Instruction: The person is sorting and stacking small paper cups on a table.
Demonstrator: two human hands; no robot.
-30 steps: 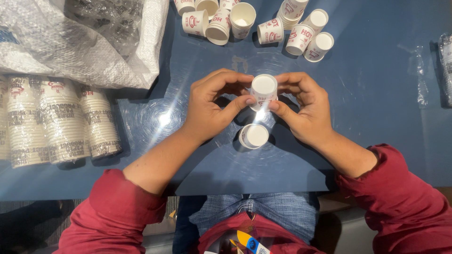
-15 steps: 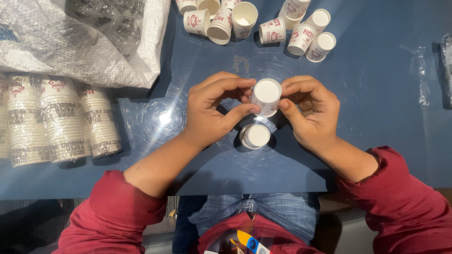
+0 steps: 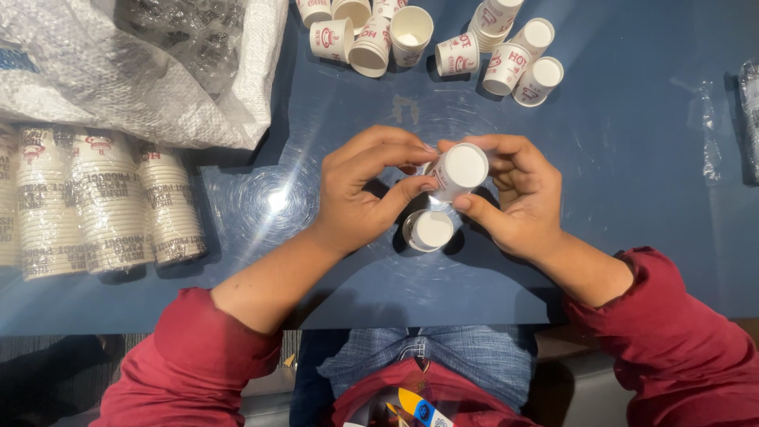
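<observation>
Cup [image 3: 458,171]: a small white paper cup with red print on its side, held above the blue bench [image 3: 632,198] between both hands, its white bottom turned up toward the camera. The left hand [image 3: 368,190] curls its fingers over the cup's far side and presses its thumb against the near side, so it is closed on the cup. The right hand [image 3: 522,198] grips it from the other side, fingers above and thumb below, likewise closed on it.

Just below the held cup, a second cup [image 3: 428,230] stands upside down on the bench between the two wrists, close to both hands.

At the top of the view lies a loose cluster of cups [image 3: 443,39], white with red print, some upright and open, some on their sides.

On the left, three long stacks [image 3: 103,202] of nested cups lie side by side in clear wrap, showing dark print on white. Behind them sits a crumpled white woven sack [image 3: 118,71] with a clear plastic bag [image 3: 178,32] lying on top.

On the right, a strip of clear wrap [image 3: 709,134] lies on the bench, well apart from the hands.

Both sleeves [image 3: 205,364] are dark red.
</observation>
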